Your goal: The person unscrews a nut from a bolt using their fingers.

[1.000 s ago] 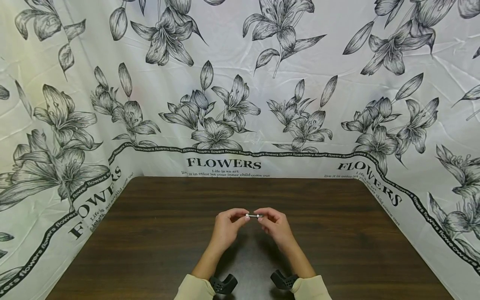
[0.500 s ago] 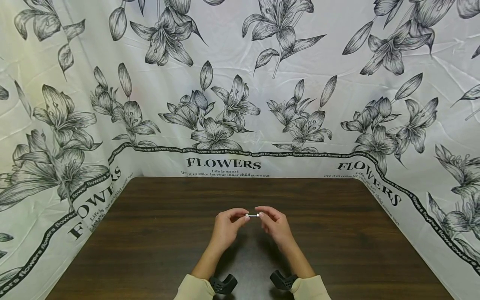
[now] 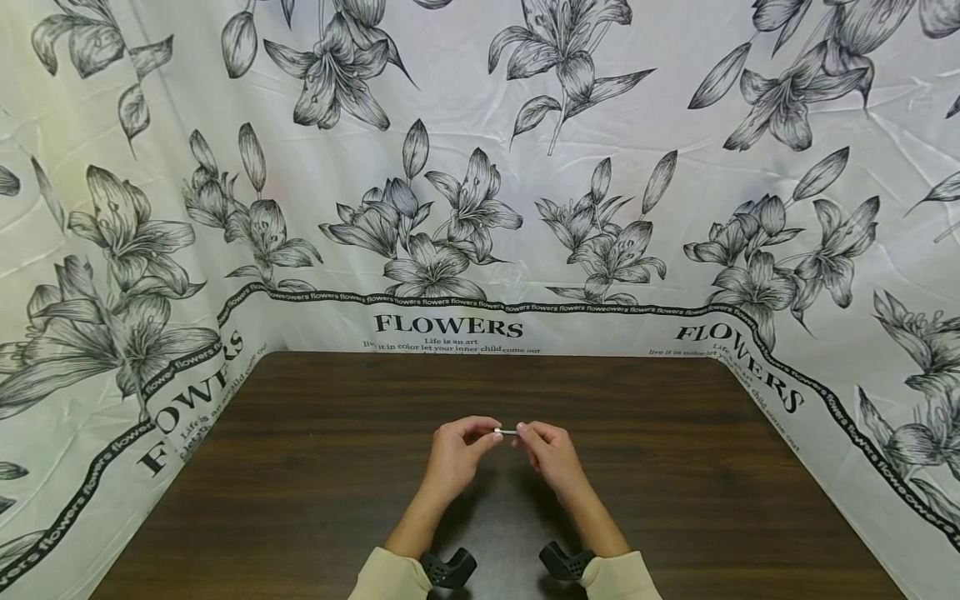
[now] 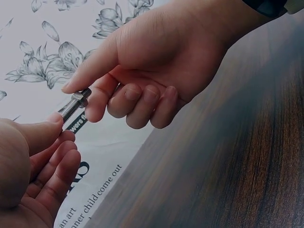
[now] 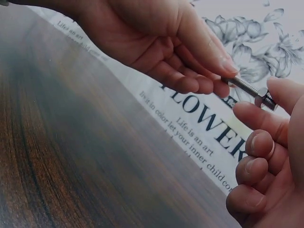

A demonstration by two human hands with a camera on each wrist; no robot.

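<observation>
Bolt (image 5: 244, 85): held between two hands above the tabletop (image 3: 315, 467), its shaft bridging the gap between the fingertips and lying roughly level in the head view
Nut (image 4: 80, 99): threaded on the bolt near its free end, a short run of dark thread showing beyond it in the right wrist view
Left hand (image 3: 452, 454): pinches the other end of the bolt between thumb and fingertips in a narrow grip that covers that end in the wrist views
Right hand (image 3: 555, 457): thumb and forefinger hold the nut from either side, also a narrow grip, the other fingers curled in below
Sleeves: both forearms emerge from pale cuffs, left (image 3: 390, 575) and right (image 3: 621, 577), at the near edge of the scene
Wrists: a black mount sits at each, left (image 3: 450, 569) and right (image 3: 564, 561), on the inner side
Backdrop (image 3: 480, 275): white cloth printed with black lilies and the word "FLOWERS" rises behind the tabletop and along both sides
</observation>
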